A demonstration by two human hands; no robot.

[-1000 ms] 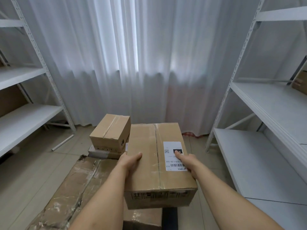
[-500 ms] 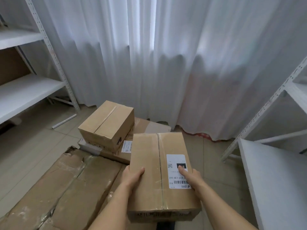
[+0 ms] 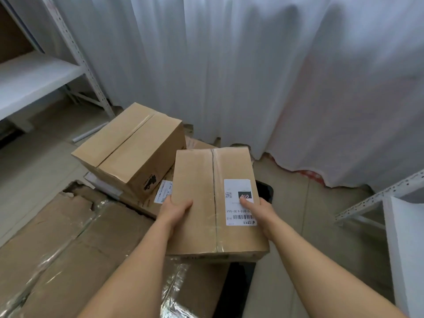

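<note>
Head view: a closed cardboard box [image 3: 197,203] sits between both hands, low in front of the person and just to the right of a second sealed box [image 3: 133,148]; its top flaps are taped shut along the middle seam, so whatever is inside is hidden. The left hand [image 3: 174,208] grips the box's left edge, thumb lying flat on the lid, the other fingers out of sight round the side; the right hand [image 3: 259,211] grips the right edge the same way, its thumb pressed on a white shipping label [image 3: 239,200] with a barcode and a dark patch reading "010".

The second sealed box is also taped shut, its contents unseen; it stands on a flatter carton [image 3: 146,204] with a small white label on its side. Nearer the camera lies a large worn carton [image 3: 68,237], wrapped in clear film and tape, partly under the held box. A dark object [image 3: 266,191] shows just beyond the box's right edge; what it is cannot be told.

White curtains [image 3: 252,76] hang behind; a white metal shelf [image 3: 34,74] stands at the left, another [image 3: 403,237] at the right; a white tube [image 3: 90,132] lies on the tiled floor [image 3: 305,207].
</note>
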